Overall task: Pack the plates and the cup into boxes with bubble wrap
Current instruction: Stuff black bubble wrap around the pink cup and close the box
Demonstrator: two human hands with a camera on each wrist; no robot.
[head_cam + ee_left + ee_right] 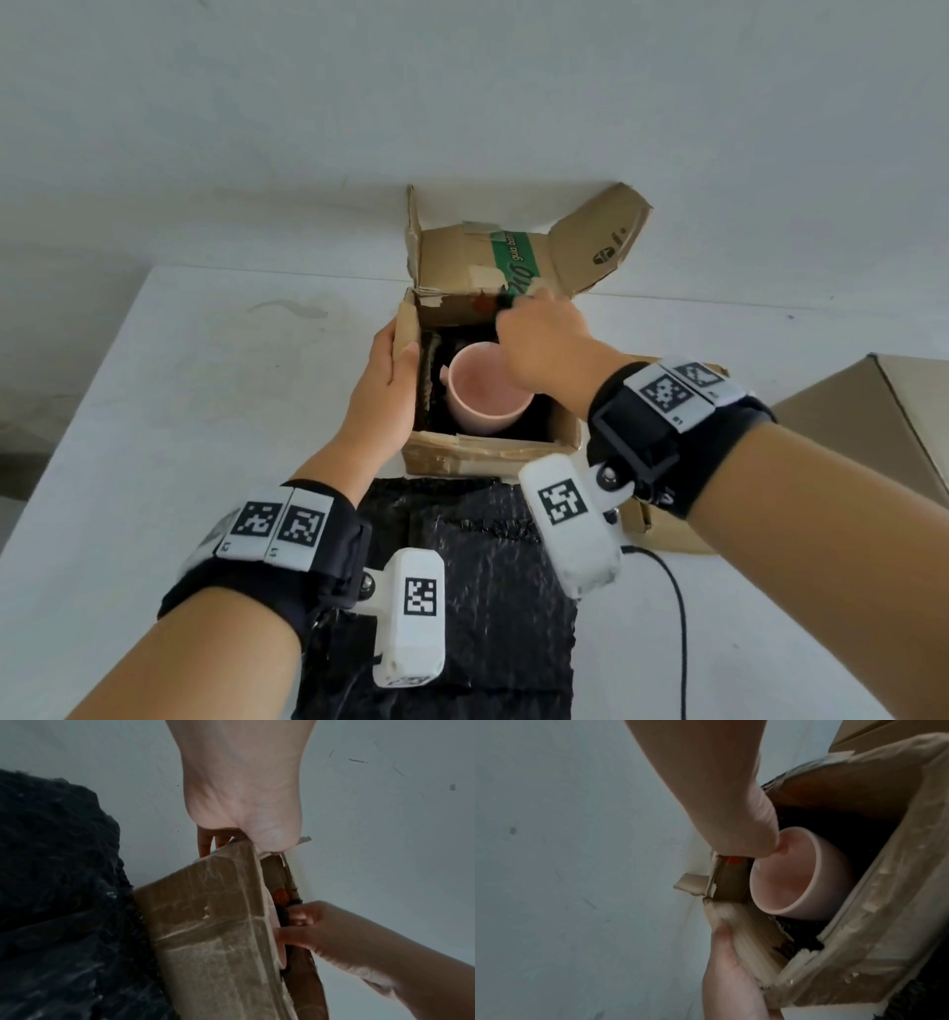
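Note:
A pink cup [485, 390] stands upright inside a small open cardboard box [488, 452], which is lined with black bubble wrap. My left hand [399, 357] grips the box's left wall, thumb over the rim and fingers outside. My right hand [508, 311] reaches over the cup and pinches the black bubble wrap at the far wall. The right wrist view shows the cup [795, 874] in the box [872, 902] and the left hand [731, 973] on the wall. In the left wrist view, the right hand [295, 919] pinches the dark wrap beside the box [205, 923].
A black bubble wrap sheet [462, 591] lies flat on the white table [179, 411] in front of the box. A larger cardboard box [873, 421] stands at the right, with a black cable [678, 616] beside it. The box's flaps stand up against the wall behind.

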